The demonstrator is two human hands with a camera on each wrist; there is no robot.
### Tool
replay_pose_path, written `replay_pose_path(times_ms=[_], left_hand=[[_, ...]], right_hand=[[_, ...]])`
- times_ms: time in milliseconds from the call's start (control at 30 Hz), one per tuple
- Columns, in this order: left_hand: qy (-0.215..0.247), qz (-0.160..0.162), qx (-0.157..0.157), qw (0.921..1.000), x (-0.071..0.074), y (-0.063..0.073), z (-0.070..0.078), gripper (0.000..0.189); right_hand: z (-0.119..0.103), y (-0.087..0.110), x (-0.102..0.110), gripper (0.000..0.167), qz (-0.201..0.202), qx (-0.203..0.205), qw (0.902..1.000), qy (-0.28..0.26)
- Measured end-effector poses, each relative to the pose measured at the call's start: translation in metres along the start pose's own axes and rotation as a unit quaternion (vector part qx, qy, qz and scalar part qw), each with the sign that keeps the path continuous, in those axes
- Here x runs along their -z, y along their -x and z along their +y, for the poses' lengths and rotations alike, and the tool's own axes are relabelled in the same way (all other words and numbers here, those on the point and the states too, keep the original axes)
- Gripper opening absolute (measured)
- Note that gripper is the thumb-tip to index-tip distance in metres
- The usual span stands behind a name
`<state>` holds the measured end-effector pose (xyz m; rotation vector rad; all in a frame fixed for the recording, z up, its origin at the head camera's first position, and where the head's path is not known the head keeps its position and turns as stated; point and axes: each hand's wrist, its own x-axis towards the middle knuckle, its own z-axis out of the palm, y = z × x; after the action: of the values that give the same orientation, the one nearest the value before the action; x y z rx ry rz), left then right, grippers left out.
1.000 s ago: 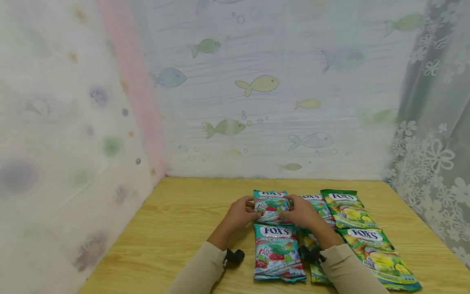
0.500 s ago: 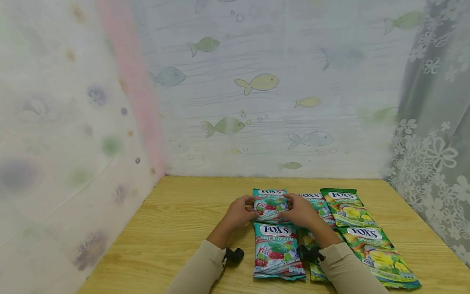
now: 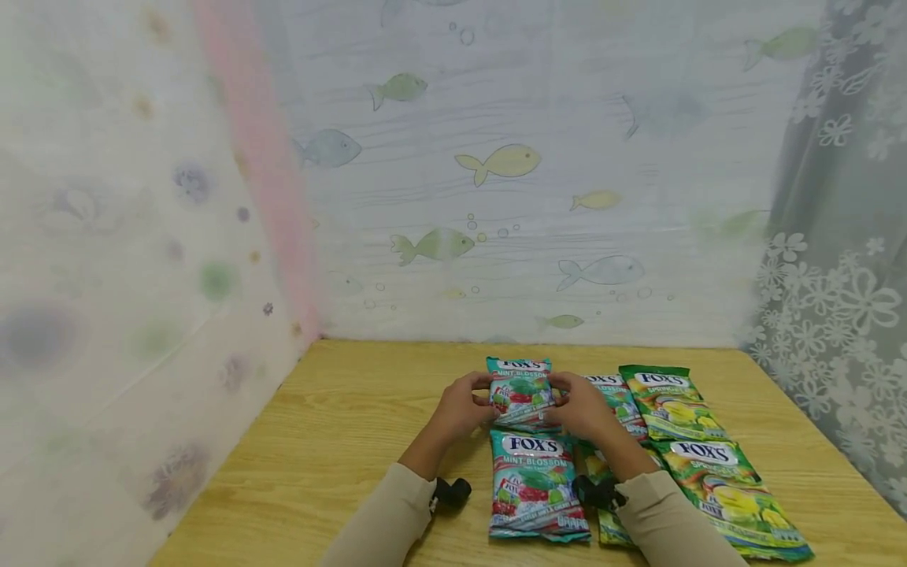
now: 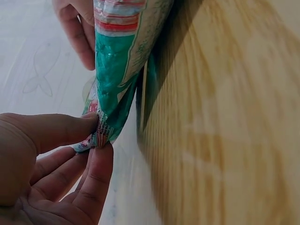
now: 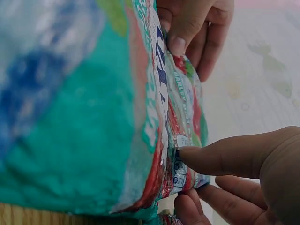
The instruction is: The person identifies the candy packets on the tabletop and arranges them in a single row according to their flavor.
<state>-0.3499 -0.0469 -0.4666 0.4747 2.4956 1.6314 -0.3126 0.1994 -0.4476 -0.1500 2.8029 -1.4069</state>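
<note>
Sleeves come in nearest you, and between them a turquoise Mint Blossom bag lies flat on the table. To its right are a partly hidden yellow-green bag and a yellow lemon bag. Just past the near Mint Blossom bag, your left hand and right hand pinch opposite side edges of the held bag, thumbs in front and fingers behind. Compared with a second ago, its top edge sits slightly farther from you; the other bags look unmoved. Beyond your right wrist lie another turquoise bag and a green-topped bag. Farthest off hangs a fish-printed backdrop.
</note>
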Motion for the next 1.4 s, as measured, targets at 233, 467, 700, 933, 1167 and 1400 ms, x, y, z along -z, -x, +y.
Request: replay_pose_path(times_ms=[233, 467, 700, 933, 1167, 1400], left_hand=[[-0.002, 0.008, -0.012, 0.9999, 0.000, 0.000, 0.002, 0.058], [0.002, 0.018, -0.020, 0.9996, 0.001, -0.002, 0.006, 0.057], [-0.002, 0.024, -0.024, 0.9994, 0.009, -0.001, 0.011, 0.058], [-0.010, 0.024, -0.032, 0.9992, 0.019, 0.001, 0.012, 0.057], [-0.018, 0.023, -0.030, 0.9991, 0.034, 0.003, 0.013, 0.057], [-0.036, 0.027, -0.042, 0.9981, 0.055, 0.005, 0.011, 0.058]], right_hand=[[0.003, -0.001, 0.000, 0.064, 0.017, -0.003, 0.9997, -0.016], [-0.001, -0.001, 0.001, 0.064, 0.031, 0.005, 0.9987, -0.041], [-0.009, -0.002, 0.000, 0.063, 0.039, 0.013, 0.9979, -0.050], [-0.014, -0.003, -0.003, 0.062, 0.043, 0.021, 0.9977, -0.048], [-0.021, -0.006, -0.009, 0.063, 0.041, 0.043, 0.9959, -0.068], [-0.037, -0.013, -0.019, 0.064, 0.035, 0.060, 0.9948, -0.075]])
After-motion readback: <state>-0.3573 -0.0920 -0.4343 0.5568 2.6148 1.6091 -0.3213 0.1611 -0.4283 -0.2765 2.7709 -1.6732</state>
